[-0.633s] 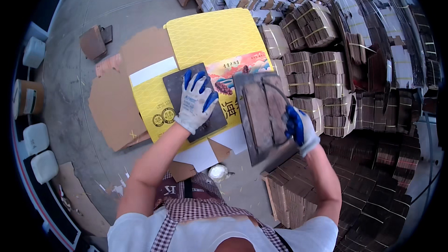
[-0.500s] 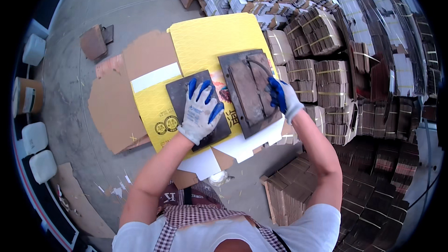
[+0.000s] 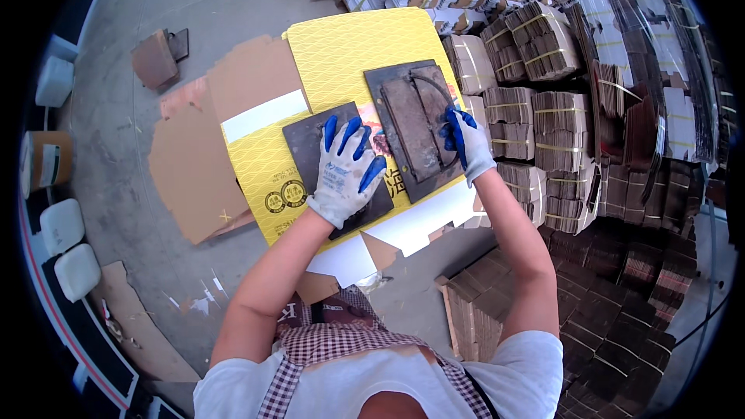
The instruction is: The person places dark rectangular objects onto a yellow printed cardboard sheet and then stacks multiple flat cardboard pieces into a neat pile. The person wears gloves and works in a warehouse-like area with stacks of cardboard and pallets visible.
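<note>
Currently I see the left hand (image 3: 344,173) flat, fingers spread, pinning the dark plate (image 3: 335,167) on the yellow carton sheet (image 3: 341,54); the right hand (image 3: 466,143) grips the metal die plate (image 3: 415,128) at 2 o'clock. Looks like placement; next needs alignment.

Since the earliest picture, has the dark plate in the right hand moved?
Yes. The dark plate has come leftward and down flat onto the yellow sheet, away from the bundled stacks.

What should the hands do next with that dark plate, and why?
Probably lower the right-hand dark metal plate flat onto the yellow printed cardboard sheet. The right hand grips its right edge beside the other dark plate, which the left hand presses flat.
</note>
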The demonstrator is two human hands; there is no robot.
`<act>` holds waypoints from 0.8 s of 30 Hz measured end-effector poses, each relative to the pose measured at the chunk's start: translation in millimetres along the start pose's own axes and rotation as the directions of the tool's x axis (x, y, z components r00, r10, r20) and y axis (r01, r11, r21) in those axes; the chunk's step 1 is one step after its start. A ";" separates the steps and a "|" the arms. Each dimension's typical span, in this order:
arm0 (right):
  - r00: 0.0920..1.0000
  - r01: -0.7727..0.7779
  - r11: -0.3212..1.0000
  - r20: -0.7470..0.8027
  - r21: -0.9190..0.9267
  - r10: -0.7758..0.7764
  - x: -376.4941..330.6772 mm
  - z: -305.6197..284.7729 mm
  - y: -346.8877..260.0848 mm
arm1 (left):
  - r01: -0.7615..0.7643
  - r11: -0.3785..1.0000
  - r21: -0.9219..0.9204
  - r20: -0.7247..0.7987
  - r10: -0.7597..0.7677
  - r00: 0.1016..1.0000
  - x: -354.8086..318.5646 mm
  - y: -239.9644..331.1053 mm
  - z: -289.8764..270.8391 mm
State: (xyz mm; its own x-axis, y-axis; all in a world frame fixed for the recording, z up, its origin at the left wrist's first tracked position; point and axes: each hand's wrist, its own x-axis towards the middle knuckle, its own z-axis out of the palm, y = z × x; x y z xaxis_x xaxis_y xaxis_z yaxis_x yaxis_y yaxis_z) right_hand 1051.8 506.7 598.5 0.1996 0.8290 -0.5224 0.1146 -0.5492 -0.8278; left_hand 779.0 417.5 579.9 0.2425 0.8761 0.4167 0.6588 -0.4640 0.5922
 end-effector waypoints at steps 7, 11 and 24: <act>0.996 -0.034 0.981 -0.073 0.190 0.049 -5.7 15.5 -1.7 | 0.034 0.998 -0.044 -0.007 -0.035 0.999 -11.5 6.4 -3.2; 0.991 0.004 0.986 -0.133 0.165 0.018 -2.0 17.2 0.8 | 0.037 0.998 -0.056 -0.009 -0.037 0.999 -11.0 9.0 -4.4; 0.890 0.448 0.884 0.164 -0.137 -0.425 -169.5 80.6 67.1 | -0.096 0.990 -0.103 0.047 0.101 0.994 -10.5 2.8 -8.5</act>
State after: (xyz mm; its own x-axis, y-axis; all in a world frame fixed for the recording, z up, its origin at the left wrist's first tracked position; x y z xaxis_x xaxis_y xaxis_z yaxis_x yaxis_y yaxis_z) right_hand 947.1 337.9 615.0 -0.0310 0.9887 -0.1465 0.3237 -0.1288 -0.9374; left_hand 772.3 405.9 583.1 0.3411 0.8297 0.4418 0.5555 -0.5571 0.6173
